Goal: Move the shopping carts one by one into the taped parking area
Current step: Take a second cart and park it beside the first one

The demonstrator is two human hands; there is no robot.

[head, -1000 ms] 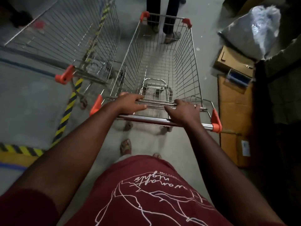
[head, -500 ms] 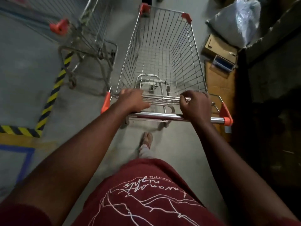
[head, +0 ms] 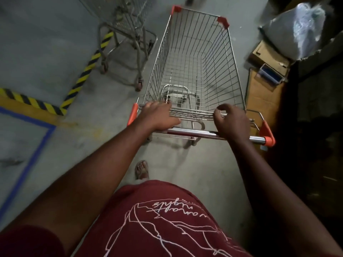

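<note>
A wire shopping cart with orange corner caps stands straight ahead of me, its basket empty. My left hand lies over the left part of its chrome handle bar and grips it. My right hand holds the bar further right, with thumb and forefinger curled above it. A second cart stands at the upper left, with its wheels beside the yellow-black striped tape that marks a corner on the floor. Blue tape runs along the lower left.
Flattened cardboard and boxes lie close along the cart's right side, with a plastic-wrapped bundle behind them. Dark shelving or clutter fills the far right. One sandalled foot shows below the handle. Someone's feet are just visible at the top edge.
The cart and I have pulled back from the second cart and the person ahead. The striped tape corner and blue tape have come further into view on the left.
</note>
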